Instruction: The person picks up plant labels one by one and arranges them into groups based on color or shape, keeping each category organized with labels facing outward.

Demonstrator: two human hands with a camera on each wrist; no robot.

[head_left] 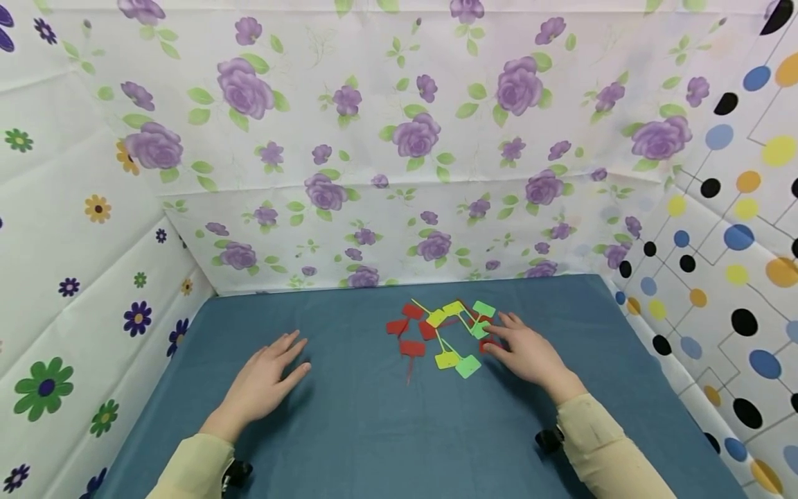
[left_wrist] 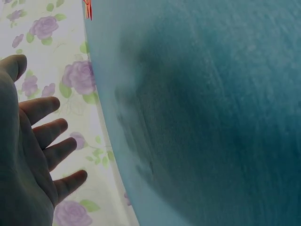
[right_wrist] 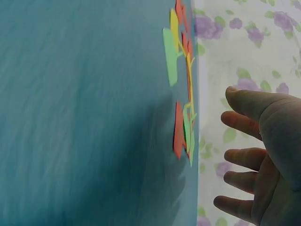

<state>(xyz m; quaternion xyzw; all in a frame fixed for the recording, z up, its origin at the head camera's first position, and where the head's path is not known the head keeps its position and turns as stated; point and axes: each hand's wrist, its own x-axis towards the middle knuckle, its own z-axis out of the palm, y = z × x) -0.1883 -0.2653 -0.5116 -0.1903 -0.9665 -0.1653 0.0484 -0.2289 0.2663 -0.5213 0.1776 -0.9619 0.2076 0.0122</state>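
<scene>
My left hand [head_left: 263, 380], fingers outstretched, hovers over the smooth blue cloth [head_left: 361, 430]. My right hand [head_left: 530, 352], fingers likewise extended, hovers by flat red, yellow and green rectangular tags [head_left: 412, 348] with thin stems [head_left: 409, 372] (several overlapping), clustered between both hands.

Pale yellow sleeves [head_left: 607, 443], black cameras [head_left: 548, 441] at both wrists

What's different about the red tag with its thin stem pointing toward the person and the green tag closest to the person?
The red tag points its stem toward the person, while the green tag has its stem pointing away. The red tag looks nearly straight in the head view; the green tag sits at a slant. The red tag is farther left than the green tag. Both lie on the blue cloth.
</scene>
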